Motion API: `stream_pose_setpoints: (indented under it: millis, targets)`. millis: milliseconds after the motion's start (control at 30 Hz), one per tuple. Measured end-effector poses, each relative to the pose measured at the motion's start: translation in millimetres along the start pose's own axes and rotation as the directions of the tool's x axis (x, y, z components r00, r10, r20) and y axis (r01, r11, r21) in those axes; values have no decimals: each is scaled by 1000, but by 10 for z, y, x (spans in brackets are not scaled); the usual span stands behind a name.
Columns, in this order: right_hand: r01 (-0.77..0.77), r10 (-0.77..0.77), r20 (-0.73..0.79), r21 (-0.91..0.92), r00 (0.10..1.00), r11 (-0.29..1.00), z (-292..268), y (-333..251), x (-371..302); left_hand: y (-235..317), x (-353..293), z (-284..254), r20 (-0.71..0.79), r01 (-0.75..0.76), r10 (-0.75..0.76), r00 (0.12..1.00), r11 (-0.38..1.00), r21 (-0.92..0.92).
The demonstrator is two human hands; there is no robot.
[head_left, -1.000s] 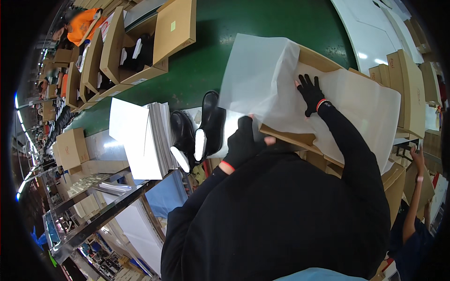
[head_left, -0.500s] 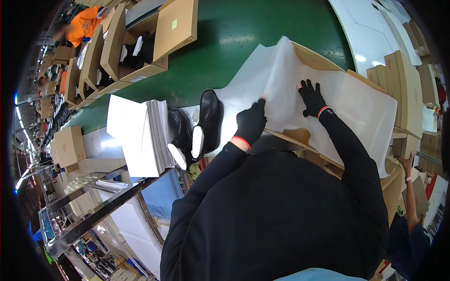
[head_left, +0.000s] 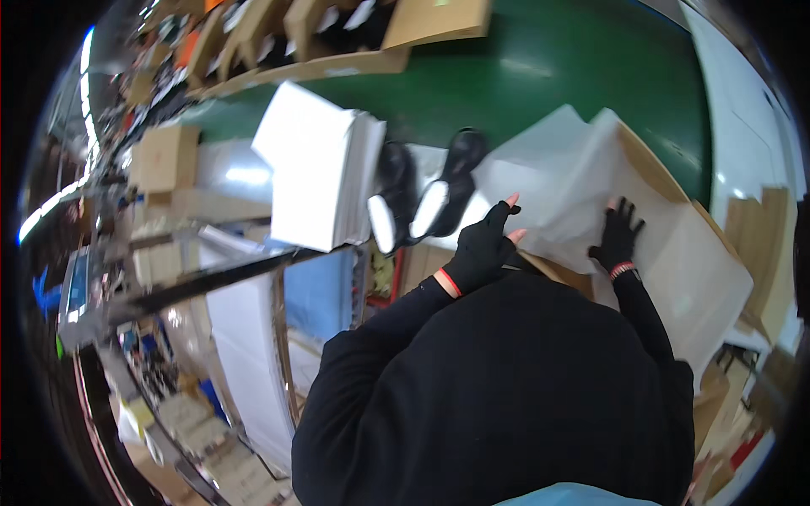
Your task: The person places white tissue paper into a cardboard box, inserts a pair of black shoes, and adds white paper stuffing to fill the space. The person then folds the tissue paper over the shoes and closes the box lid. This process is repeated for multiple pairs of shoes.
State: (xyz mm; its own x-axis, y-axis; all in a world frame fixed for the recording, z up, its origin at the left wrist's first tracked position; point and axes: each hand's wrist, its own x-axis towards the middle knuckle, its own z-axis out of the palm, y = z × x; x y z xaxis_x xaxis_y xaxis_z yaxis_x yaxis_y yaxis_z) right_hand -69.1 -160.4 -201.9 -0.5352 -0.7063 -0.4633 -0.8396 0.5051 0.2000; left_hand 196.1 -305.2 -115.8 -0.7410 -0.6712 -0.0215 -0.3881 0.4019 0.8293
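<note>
A white sheet of tissue paper point(head_left: 540, 181) is spread over an open cardboard box point(head_left: 654, 164), whose brown rim shows along the far side. My right hand point(head_left: 618, 238), in a black glove with bare fingertips, lies on the paper inside the box with its fingers spread. Beside the box's near left edge is my left hand point(head_left: 483, 251), gloved the same way, its thumb and index finger apart and holding nothing. Just left of it stand two black shoes, one nearer point(head_left: 461, 164) and one farther left point(head_left: 394, 173), each with a white insert at its opening.
A thick stack of white sheets point(head_left: 308, 164) sits left of the shoes. Open cardboard boxes point(head_left: 337, 66) with dark contents line the far side of the green tabletop point(head_left: 557, 72). A closed carton point(head_left: 166, 158) stands at left, and upright cardboard pieces point(head_left: 759, 244) at right.
My left hand has come off the paper's edge and drawn nearer my body, its fingers opening. The right hand stays spread on the paper. The whole view has swung leftward.
</note>
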Motion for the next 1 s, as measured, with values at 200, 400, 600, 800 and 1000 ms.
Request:
stream_pose_setpoints:
  millis: [200,400,600,800,1000]
  targets:
    - [300,-181,-305,410,935,861,972,159,180,-821,-776,-902,-581,139,-100,808,990,23]
    - [134,-134,-9,138,991,981,275,-138,-31,-1054,-1345,-1355,-228,407,-357,906,883,234]
    - [79,-94,77,180,993,981,240,-119,-36,-1492,-969,-822,-599,433,-297,744,897,93]
    - [282,-111,-353,480,929,831,431,236,134,-1032,-550,-2162,-616,161,-482,622,850,-502]
    - [463,-242,-422,873,874,149,-1119,-47,-177,179,-56,-2536,-122,213,-366,923,747,-630]
